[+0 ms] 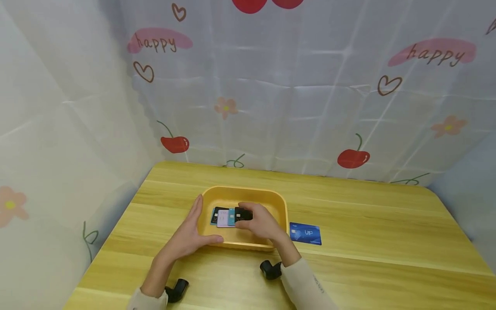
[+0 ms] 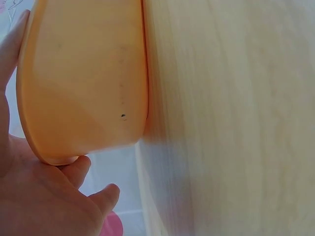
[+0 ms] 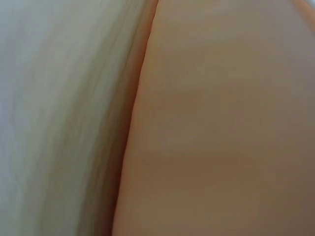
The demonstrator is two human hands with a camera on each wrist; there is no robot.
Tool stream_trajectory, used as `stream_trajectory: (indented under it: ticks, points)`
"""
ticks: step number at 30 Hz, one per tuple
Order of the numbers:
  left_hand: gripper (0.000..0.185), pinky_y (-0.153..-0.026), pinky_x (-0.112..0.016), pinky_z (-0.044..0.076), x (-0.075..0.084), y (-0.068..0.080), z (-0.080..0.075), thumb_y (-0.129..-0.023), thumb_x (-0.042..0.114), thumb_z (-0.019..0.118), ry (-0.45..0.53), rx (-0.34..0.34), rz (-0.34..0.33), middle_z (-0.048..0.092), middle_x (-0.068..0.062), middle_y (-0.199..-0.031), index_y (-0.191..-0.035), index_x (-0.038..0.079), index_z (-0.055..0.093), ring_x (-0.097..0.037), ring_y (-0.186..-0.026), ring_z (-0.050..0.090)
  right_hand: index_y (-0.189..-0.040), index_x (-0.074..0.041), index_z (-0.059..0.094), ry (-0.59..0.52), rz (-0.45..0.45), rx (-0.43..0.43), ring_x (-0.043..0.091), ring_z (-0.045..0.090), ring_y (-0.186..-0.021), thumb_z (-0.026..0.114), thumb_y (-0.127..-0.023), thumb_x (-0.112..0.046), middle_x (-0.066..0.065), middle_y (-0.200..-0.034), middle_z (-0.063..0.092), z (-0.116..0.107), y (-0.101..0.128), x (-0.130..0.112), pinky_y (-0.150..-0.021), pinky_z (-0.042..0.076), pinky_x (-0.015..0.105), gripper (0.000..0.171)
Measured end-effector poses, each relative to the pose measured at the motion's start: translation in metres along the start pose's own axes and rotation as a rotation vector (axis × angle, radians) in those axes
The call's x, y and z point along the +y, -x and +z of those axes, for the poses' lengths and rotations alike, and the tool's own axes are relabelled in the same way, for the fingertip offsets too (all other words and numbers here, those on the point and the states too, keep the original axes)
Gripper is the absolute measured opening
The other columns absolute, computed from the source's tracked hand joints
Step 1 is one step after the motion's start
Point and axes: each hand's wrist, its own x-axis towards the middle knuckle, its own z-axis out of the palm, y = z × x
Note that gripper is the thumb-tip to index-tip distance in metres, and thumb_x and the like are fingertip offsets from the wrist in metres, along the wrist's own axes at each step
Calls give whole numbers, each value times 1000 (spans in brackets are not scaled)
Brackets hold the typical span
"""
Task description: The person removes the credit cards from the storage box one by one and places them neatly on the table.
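Right hand [image 1: 258,220] pinches a black card [image 1: 240,213] by its edges, inside the yellow bin [image 1: 248,193]; left hand [image 1: 188,232] is spread round the bin's left end, thumb along the near rim, fingers fairly straight against the end wall; teal card [image 1: 231,218], lavender card [image 1: 222,218] and a second black card [image 1: 221,209] overlap inside the bin, left of the pinched one; blue VIP card [image 1: 306,234] lies flat on the table [image 1: 387,224], outside the bin, just beside its right wall.

Risks, as judged: cards look thin and overlap, so dragging the pinched one could pull the teal card along or fan the row; an edge-only hold on a likely slick surface could slip and flip the card; whether it is clear of the teal card, cannot tell; right forearm [image 1: 288,251] crosses the bin's near right corner, so a low swing might bump the rim or nudge the blue VIP card; bin could skid if the left hand lets go; right wrist view shows no fingers, no help there.
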Motion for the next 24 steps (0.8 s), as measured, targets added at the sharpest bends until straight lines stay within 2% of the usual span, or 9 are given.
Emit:
stream_trajectory:
  ticks: [3,9,16,24]
  points:
    - [126,-113,-61,13,1,0,0,-76,43,85,-3,0,-3,-6,-12,-164,-158,7,-3,-35,-148,2,-140,5,51,39,44,14,35,51,-124,77,-85,-13,19,-139,53,-1,-4,1,-105,38,51,64]
    - [127,-114,-60,13,3,0,1,-76,43,85,1,-5,-12,-6,-12,-164,-158,6,-4,-35,-148,1,-140,6,49,109,82,-13,34,51,-124,80,-84,-19,20,-139,53,0,-11,2,-106,39,49,69]
    - [127,-114,-59,13,4,-1,0,-75,42,85,10,-2,-8,-6,-13,-164,-158,6,-4,-35,-148,1,-138,8,50,218,99,-20,30,56,-108,84,-80,-20,20,-129,58,3,-16,1,-101,44,46,73]
    - [127,-114,-58,13,5,-1,-1,-75,41,86,9,4,-11,-5,-15,-164,-158,4,-3,-35,-148,1,-130,10,57,421,72,-12,39,49,-125,84,-78,-18,22,-136,54,7,-20,5,-108,36,47,65]
